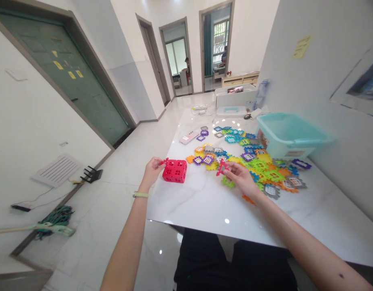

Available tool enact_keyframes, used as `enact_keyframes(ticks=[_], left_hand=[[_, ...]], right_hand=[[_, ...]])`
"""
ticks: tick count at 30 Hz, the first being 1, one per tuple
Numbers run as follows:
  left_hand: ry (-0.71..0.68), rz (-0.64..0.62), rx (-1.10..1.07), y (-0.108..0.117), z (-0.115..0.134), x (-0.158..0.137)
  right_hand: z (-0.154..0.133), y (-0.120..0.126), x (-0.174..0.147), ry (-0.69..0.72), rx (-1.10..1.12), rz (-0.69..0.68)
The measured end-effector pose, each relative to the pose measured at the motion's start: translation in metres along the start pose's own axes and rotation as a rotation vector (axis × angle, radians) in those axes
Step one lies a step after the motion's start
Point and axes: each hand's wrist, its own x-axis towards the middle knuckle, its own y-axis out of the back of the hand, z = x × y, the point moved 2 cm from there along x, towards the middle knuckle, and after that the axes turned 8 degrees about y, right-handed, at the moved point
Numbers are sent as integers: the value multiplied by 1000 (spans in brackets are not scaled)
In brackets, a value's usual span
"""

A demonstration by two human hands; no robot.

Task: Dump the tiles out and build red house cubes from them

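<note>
A red box-shaped build (174,171) of interlocking plastic tiles with window cut-outs stands near the table's left edge. At its upper left corner my left hand (153,169) pinches a small red piece (164,161); whether that piece is joined to the box I cannot tell. My right hand (239,174) is closed on a red triangular building tile (222,167), held up to the right of the box. Just beyond and beside this hand spreads a pile of gear-edged tiles (261,165) in green, yellow, orange, blue, purple and grey.
A turquoise bin (310,142) stands behind the pile, against the right wall. A pink phone-like slab (189,137) lies at the table's left side. Farther back are a lid with a blue handle (232,111), a white box (235,97) and a clear bottle (261,93).
</note>
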Motion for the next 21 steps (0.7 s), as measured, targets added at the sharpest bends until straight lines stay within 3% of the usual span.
enact_keyframes(ticks=[21], left_hand=[[-2, 44, 62, -2, -16, -9]], right_hand=[[-6, -2, -1, -34, 12, -13]])
